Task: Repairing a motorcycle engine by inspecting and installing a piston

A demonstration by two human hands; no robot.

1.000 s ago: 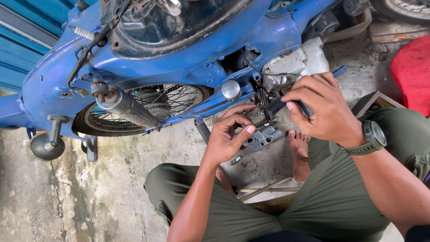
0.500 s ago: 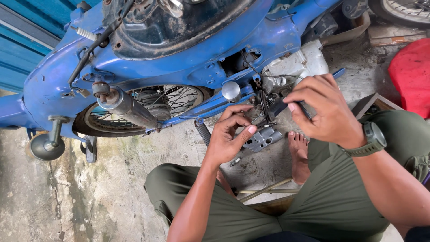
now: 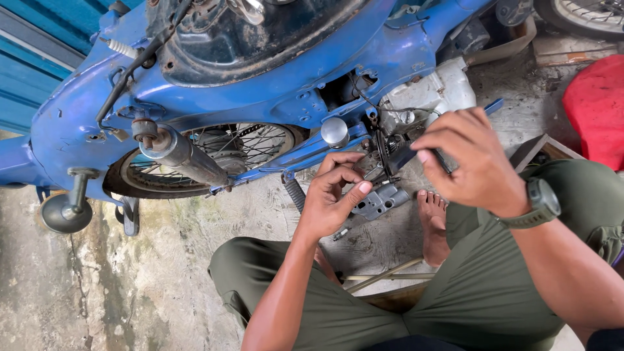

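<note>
A blue motorcycle [image 3: 260, 78] lies stripped in front of me, its grey engine block [image 3: 432, 94] exposed. My right hand [image 3: 471, 159] grips a dark-handled tool [image 3: 406, 155] whose tip points into the engine area. My left hand [image 3: 331, 198] has its fingers curled beside the tool's tip, just above a small grey metal part [image 3: 382, 200] on the ground; what it pinches is hidden. A dark watch [image 3: 543, 201] sits on my right wrist.
A spoked wheel [image 3: 214, 149] and chrome shock absorber [image 3: 182, 156] lie to the left. A red object [image 3: 595, 107] is at the right edge. My bare foot [image 3: 432, 224] rests on the cracked concrete floor [image 3: 97, 279]. A blue corrugated wall [image 3: 32, 58] is at top left.
Both hands stay at the engine with only slight shifts. The tool remains in my right hand.
</note>
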